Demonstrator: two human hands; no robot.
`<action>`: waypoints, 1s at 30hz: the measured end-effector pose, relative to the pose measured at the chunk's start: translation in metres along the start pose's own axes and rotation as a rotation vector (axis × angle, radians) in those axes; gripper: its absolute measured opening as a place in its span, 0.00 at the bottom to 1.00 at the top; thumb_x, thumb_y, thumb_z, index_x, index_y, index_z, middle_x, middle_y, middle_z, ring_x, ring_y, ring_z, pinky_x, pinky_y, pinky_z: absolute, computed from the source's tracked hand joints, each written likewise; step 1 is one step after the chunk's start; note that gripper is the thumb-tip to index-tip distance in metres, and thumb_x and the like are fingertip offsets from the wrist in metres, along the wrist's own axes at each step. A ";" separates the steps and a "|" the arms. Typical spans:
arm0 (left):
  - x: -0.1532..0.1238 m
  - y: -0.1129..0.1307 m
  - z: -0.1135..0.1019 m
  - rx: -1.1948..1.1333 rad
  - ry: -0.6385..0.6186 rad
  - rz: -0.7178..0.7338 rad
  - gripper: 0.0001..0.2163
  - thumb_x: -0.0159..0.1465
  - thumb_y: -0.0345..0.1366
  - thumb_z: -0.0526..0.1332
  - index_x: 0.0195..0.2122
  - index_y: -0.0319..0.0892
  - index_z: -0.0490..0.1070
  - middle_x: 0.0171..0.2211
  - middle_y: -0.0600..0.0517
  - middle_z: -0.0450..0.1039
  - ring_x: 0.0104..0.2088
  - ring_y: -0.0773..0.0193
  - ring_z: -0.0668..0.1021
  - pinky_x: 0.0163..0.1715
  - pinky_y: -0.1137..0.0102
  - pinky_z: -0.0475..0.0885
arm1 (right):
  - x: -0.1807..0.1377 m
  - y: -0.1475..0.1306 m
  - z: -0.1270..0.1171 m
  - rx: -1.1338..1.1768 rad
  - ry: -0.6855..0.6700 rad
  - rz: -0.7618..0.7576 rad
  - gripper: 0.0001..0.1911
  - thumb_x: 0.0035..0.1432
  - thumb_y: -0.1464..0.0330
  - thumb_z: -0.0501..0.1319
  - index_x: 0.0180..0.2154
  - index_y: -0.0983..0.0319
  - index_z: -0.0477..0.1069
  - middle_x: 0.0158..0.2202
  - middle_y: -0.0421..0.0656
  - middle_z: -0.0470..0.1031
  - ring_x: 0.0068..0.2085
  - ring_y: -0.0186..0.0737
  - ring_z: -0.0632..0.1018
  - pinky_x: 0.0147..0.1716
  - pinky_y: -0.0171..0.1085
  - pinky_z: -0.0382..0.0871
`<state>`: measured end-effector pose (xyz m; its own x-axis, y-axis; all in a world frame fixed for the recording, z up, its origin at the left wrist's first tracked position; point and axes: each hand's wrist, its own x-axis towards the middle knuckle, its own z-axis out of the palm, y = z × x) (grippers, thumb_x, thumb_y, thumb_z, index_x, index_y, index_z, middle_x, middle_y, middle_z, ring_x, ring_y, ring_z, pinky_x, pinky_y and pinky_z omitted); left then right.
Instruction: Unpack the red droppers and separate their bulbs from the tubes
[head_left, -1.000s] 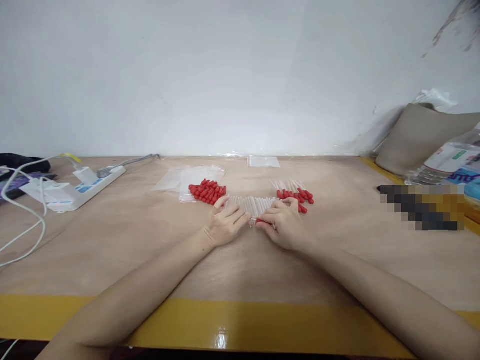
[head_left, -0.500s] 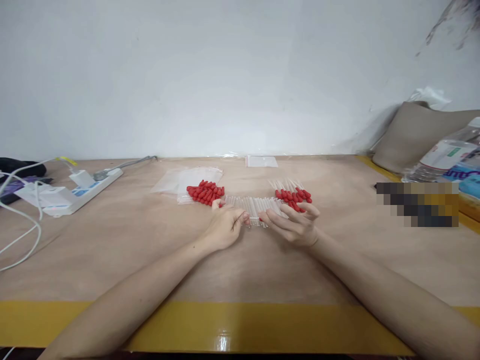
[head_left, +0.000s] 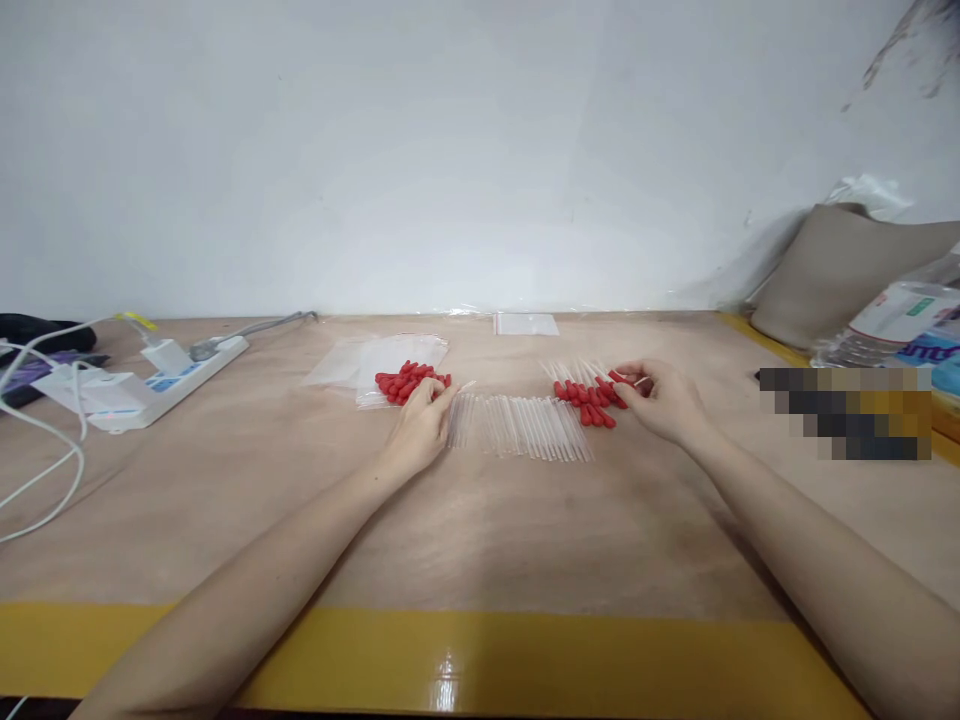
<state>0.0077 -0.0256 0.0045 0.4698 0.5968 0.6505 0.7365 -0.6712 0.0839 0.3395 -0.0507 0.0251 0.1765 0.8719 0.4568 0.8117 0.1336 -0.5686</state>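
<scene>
My left hand (head_left: 421,425) is closed beside a pile of loose red rubber bulbs (head_left: 401,380), its fingertips reaching over the pile's right edge. Whatever is between those fingers is hidden. Several clear thin tubes (head_left: 536,428) lie side by side in a row to the right of that hand. Farther right is a group of red-bulbed droppers (head_left: 585,393), their pale tapered tips pointing toward the wall. My right hand (head_left: 660,395) pinches a red-bulbed dropper (head_left: 621,377) at the right end of this group.
Clear plastic zip bags (head_left: 367,352) lie under and behind the loose bulbs. Another small bag (head_left: 526,324) is by the wall. A white power strip (head_left: 169,385) with cables sits at left. At right stand a plastic bottle (head_left: 892,320) and a grey-brown container (head_left: 814,265).
My hands were together over the tubes' near ends. The left has moved left to the loose bulbs; the right has moved right to the droppers, uncovering the row of tubes.
</scene>
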 end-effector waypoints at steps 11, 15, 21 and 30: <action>-0.002 -0.001 0.005 0.048 0.077 0.193 0.09 0.63 0.30 0.50 0.33 0.40 0.70 0.30 0.49 0.71 0.33 0.65 0.73 0.33 0.71 0.69 | 0.000 0.015 -0.006 0.012 -0.339 0.178 0.07 0.40 0.65 0.61 0.24 0.61 0.71 0.24 0.40 0.74 0.27 0.35 0.73 0.25 0.32 0.63; -0.003 0.005 0.002 -0.008 0.010 0.203 0.09 0.63 0.35 0.53 0.32 0.40 0.71 0.31 0.49 0.72 0.32 0.65 0.74 0.32 0.71 0.70 | -0.001 0.012 -0.005 -0.032 -0.339 0.203 0.05 0.40 0.66 0.61 0.22 0.60 0.73 0.23 0.39 0.74 0.27 0.36 0.74 0.25 0.32 0.63; -0.007 0.011 -0.003 -0.028 -0.104 0.187 0.11 0.61 0.40 0.55 0.36 0.38 0.71 0.31 0.47 0.72 0.34 0.61 0.74 0.34 0.68 0.71 | 0.000 0.015 -0.001 -0.012 -0.381 0.210 0.09 0.44 0.63 0.59 0.20 0.60 0.72 0.18 0.40 0.72 0.23 0.36 0.72 0.24 0.34 0.63; -0.007 0.009 -0.018 -0.052 -0.196 0.190 0.19 0.57 0.47 0.58 0.44 0.40 0.71 0.40 0.45 0.73 0.42 0.57 0.72 0.44 0.62 0.68 | -0.001 0.013 0.000 -0.064 -0.260 0.223 0.09 0.44 0.62 0.60 0.20 0.60 0.68 0.18 0.39 0.71 0.22 0.36 0.72 0.23 0.34 0.62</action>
<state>0.0022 -0.0435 0.0149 0.6861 0.5282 0.5002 0.6025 -0.7980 0.0163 0.3497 -0.0497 0.0173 0.2128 0.9682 0.1315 0.8039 -0.0969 -0.5868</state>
